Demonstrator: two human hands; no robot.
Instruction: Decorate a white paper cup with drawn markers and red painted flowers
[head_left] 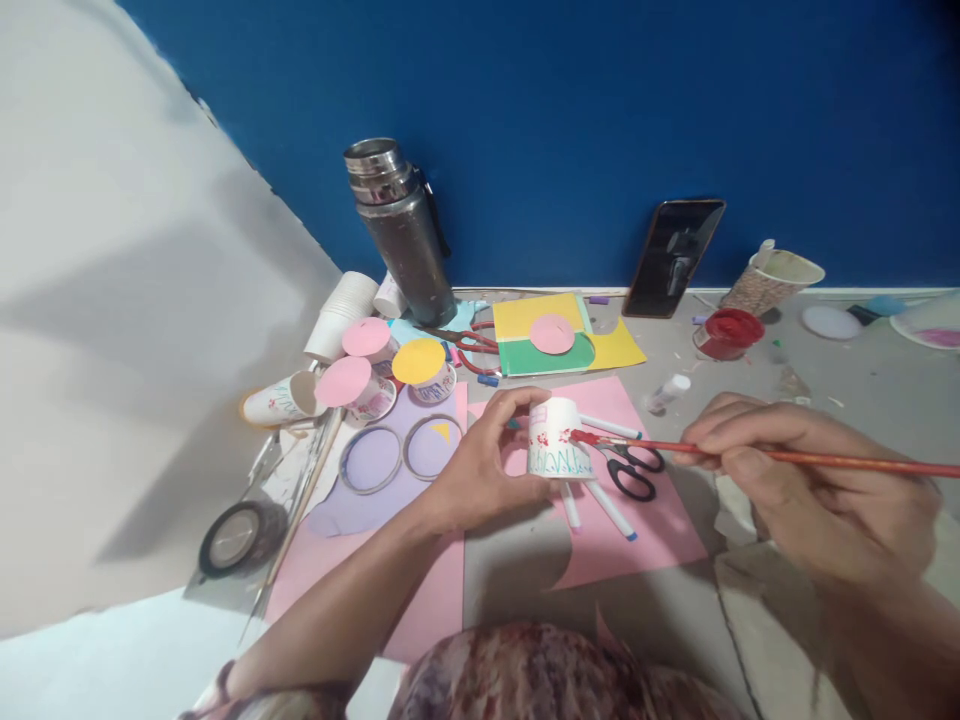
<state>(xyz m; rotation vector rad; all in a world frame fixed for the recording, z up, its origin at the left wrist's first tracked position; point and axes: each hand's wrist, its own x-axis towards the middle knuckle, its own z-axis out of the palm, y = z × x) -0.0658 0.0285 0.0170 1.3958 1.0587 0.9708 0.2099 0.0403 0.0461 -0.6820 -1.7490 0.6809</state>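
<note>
My left hand (pixel 484 462) holds a small white paper cup (pixel 556 440) on its side, above a pink paper sheet (pixel 637 520). The cup bears green scribbles and red marks. In my right hand (pixel 795 470) is a long red-handled paintbrush (pixel 750 452), and its red-tipped bristles touch the cup's side. Black-handled scissors (pixel 630 470) and white marker pens (pixel 607 505) lie on the pink sheet just beneath the cup.
Decorated cups with pink and yellow paper lids (pixel 375 370), a stack of white cups (pixel 341 312), a steel flask (pixel 401 230), a tape roll (pixel 236 535), coloured papers (pixel 562 345), a phone (pixel 673 255), a red paint pot (pixel 727 332) and a glue stick (pixel 667 390) lie around.
</note>
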